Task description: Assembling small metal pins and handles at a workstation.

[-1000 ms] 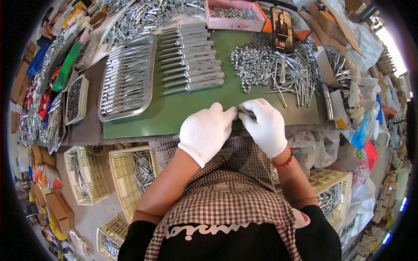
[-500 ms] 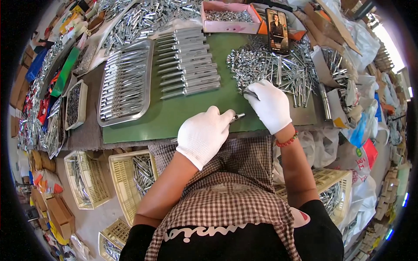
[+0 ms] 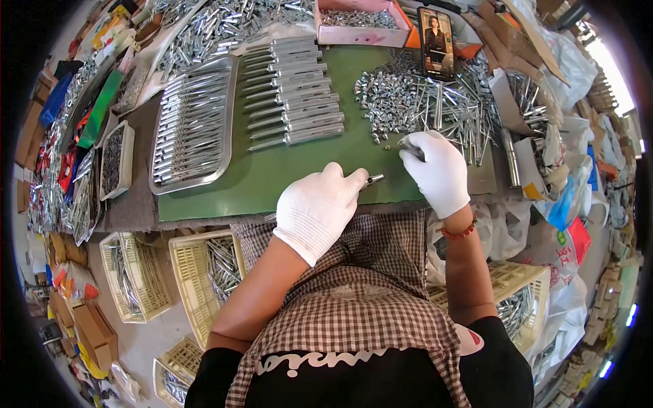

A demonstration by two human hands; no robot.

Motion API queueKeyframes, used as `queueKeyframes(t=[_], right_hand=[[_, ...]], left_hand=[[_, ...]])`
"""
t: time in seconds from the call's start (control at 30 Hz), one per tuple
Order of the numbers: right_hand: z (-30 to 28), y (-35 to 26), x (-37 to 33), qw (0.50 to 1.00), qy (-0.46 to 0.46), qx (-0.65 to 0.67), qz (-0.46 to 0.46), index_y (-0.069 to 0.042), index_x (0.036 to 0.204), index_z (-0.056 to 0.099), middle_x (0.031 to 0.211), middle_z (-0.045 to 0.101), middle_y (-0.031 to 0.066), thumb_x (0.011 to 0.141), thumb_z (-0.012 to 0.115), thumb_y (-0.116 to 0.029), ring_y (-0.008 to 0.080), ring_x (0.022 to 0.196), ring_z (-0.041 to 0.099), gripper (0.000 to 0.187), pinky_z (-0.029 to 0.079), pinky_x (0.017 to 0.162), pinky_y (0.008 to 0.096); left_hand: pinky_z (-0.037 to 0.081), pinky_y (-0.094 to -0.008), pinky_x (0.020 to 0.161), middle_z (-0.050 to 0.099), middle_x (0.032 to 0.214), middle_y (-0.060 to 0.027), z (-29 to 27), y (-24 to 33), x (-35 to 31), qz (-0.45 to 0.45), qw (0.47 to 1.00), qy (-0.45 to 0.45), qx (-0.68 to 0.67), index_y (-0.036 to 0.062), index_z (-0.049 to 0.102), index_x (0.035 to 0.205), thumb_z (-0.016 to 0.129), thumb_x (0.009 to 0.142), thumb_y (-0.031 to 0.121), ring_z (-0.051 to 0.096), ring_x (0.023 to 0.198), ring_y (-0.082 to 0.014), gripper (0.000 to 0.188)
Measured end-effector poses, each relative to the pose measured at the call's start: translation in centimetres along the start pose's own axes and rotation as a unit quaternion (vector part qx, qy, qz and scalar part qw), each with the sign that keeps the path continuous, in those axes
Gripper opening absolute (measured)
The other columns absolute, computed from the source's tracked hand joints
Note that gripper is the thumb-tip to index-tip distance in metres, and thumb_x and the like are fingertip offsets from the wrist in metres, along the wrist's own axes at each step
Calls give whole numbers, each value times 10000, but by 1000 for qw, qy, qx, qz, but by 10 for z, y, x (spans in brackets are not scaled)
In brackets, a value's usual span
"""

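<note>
My left hand [image 3: 317, 209], in a white glove, is closed round a slim metal tube near the front edge of the green work mat [image 3: 286, 194]. Only the open end of the metal tube [image 3: 373, 180] sticks out past my fingertips. Gloved too, my right hand [image 3: 441, 175] pinches a dark grey metal piece [image 3: 413, 149], mostly hidden by the fingers. Just beyond it lies a heap of small silver metal fittings [image 3: 388, 98], with a few loose ones near my fingertips. Long thin metal pins [image 3: 466, 126] are spread to the right of the heap.
A row of pointed metal tubes [image 3: 299, 98] lies left of centre, beside a steel tray [image 3: 226, 158] of similar parts. A phone [image 3: 437, 44] stands behind the heap, next to a pink box [image 3: 357, 37]. Yellow crates [image 3: 187, 285] sit below the table.
My right hand has moved right and slightly nearer, away from the heap, still pinching the dark grey piece. My left hand holds its tube in nearly the same place.
</note>
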State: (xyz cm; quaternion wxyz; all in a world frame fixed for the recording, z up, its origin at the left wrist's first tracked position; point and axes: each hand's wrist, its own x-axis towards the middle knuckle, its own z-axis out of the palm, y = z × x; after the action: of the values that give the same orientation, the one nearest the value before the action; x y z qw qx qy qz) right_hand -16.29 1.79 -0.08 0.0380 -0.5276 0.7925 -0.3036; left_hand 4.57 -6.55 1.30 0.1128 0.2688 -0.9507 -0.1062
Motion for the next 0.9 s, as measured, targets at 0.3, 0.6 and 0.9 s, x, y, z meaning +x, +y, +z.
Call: queueKeyframes(t=[0.3,0.6,0.9], right_hand=[[4,-12,2,998,-43,4,-49,-65,945,719,866,662,100,823,754,-129,249,741,653,143,513,689,346],[2,-29,-24,987,-61,142,-47,-73,925,711,854,659,88,840,736,-132,276,738,657,108,515,662,351],[4,-35,-24,994,-64,35,-81,-56,912,720,859,672,89,832,739,-102,253,738,667,94,513,656,338]], left_hand=[[536,-414,561,600,801,-83,1,-1,0,-4,1000,3,-11,203,692,1087,612,905,193,653,644,-293,198],[535,-419,567,598,798,-84,1,-1,1,1,1000,8,-22,194,682,1098,615,899,188,652,655,-295,211],[531,-414,565,597,797,-76,5,-3,-2,20,999,30,-21,191,686,1103,624,894,181,653,660,-288,218]])
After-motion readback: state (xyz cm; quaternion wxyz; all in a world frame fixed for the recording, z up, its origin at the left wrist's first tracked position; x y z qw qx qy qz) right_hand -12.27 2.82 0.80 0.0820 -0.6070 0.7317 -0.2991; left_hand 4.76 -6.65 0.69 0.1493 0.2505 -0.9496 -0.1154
